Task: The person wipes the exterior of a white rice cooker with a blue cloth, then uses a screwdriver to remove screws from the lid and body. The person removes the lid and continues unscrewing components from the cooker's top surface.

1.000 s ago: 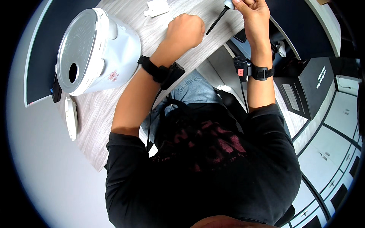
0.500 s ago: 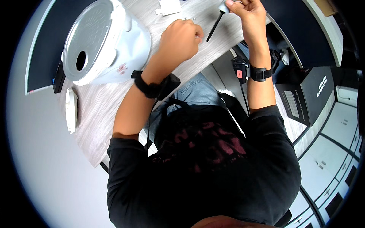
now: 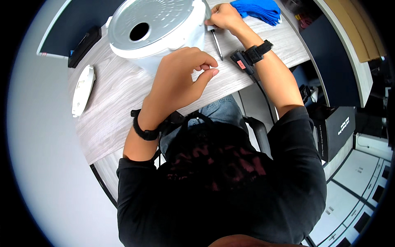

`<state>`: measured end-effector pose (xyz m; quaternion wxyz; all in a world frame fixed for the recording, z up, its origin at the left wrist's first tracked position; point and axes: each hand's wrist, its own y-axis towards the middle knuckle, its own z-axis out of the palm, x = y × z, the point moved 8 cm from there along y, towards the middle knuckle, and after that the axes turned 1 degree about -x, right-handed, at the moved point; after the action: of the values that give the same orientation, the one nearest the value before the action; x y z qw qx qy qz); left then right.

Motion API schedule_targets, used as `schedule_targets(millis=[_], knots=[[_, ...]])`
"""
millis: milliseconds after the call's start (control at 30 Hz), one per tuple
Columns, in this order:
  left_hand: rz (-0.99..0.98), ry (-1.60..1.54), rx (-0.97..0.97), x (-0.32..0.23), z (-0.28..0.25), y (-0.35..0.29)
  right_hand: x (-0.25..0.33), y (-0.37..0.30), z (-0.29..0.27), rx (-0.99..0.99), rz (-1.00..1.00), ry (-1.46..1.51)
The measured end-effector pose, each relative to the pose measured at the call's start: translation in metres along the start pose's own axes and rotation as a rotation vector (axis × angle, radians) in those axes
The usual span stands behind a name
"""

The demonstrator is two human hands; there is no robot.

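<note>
A white bucket-shaped appliance (image 3: 181, 43) stands on the table, with a grey perforated disc (image 3: 173, 20) and a round dark hole on its upper face. At its right side is my right hand (image 3: 225, 17), fingers curled around the handle end of a screwdriver (image 3: 217, 44); its shaft points down toward the table's near edge. The hand hides most of the handle. My left hand (image 3: 181, 76) is in front of the appliance, thumb and forefinger brought together. Whatever small thing may be between them is too small to make out.
A folded blue cloth (image 3: 259, 10) lies beyond my right hand. At the table's left are a white curved plastic part (image 3: 84, 90) and a black case (image 3: 84, 47). A dark divider panel (image 3: 335, 57) rises on the right, with a black box (image 3: 337, 131) below.
My right hand has moved left and down with the screwdriver, to the appliance's side. My left hand has come lower and turned, showing its thumb. The view has shifted, bringing the blue cloth into sight.
</note>
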<state>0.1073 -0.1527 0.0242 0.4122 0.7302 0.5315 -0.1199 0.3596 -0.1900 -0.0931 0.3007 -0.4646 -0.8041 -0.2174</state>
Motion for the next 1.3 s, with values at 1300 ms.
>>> schedule_targets(millis=[1300], knots=[[-0.234,0.019,-0.459,0.104,-0.120,-0.033,0.096,-0.079,-0.064,-0.016,-0.551,0.486]])
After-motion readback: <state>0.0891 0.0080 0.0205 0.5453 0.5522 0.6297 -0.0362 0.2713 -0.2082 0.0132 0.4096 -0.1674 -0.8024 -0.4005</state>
